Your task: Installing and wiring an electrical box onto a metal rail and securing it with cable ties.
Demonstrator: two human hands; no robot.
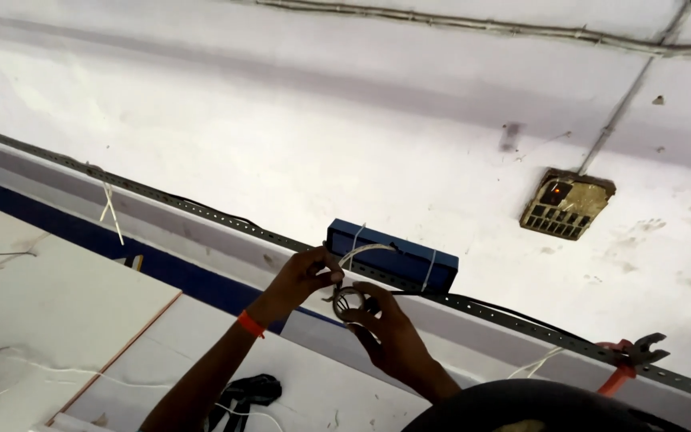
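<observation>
the wire coil (349,299) sits between both hands, just below the blue box (392,258) tied to the perforated rail (521,320). the left hand (304,276) pinches its upper left edge closed; the right hand (389,332) cups it from below-right, fingers curled on it, the white wire (365,250) running up to the box.

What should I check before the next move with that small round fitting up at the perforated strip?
1. Left hand on white wire: ok, fingers pinch it.
2. Right hand supports the round fitting: ok, held from below.
3. Blue box tied to the perforated metal strip: ok, white ties wrap it.
4. Wire joined inside fitting: cannot tell, too small.
5. Orange-handled pliers close by: ok, hanging on strip at right.
</observation>
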